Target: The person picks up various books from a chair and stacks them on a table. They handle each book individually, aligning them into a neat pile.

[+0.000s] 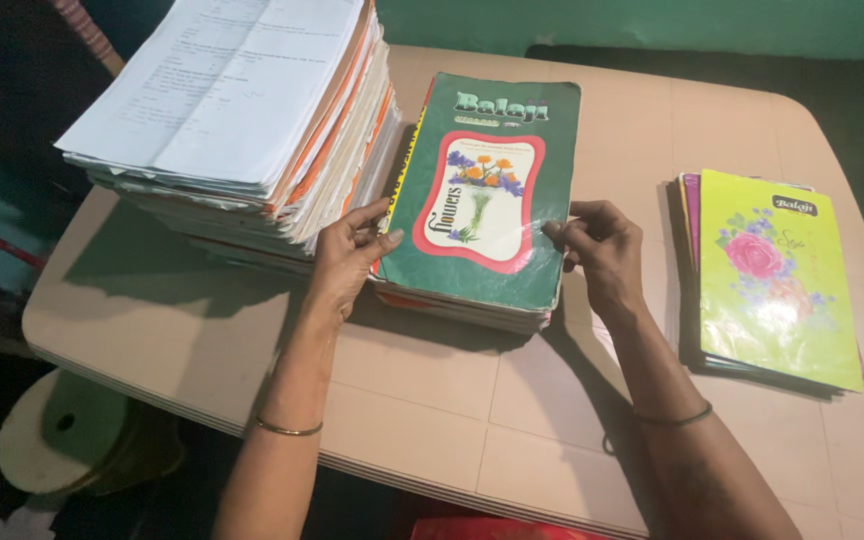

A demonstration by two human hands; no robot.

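The green notebook (482, 190) lay on top of a small pile of notebooks (467, 305) near the middle of the table (432, 410). Its cover had a red-edged white patch with flowers drawn on it.

In the head view, the left hand (347, 255) rested at the left edge of the green notebook. Its grip was loose and partly open, with the fingers bent and the fingertips touching the edge of the cover. The right hand (597, 250) was at the right edge of the same notebook. Its grip was also soft, with the fingers curled and the tips pressed on the cover's edge near the lower right corner. Neither hand had closed tight around the notebook. Each wrist wore a thin bangle.

Just beside the left hand stood a tall stack of papers and notebooks (242, 120). It was much higher than the small pile and sat right up against it, crowding the left side. White printed sheets lay on top of it. Well apart on the right lay a yellow-green notebook (772, 280) with a pink rose on the cover, on top of a few more thin notebooks.

The table was pale beige with shallow square lines across its top and rounded corners. A green wall (652, 20) showed behind it. The floor around was dark, and a round pale thing (62, 430) sat low at the left, below the table's edge.
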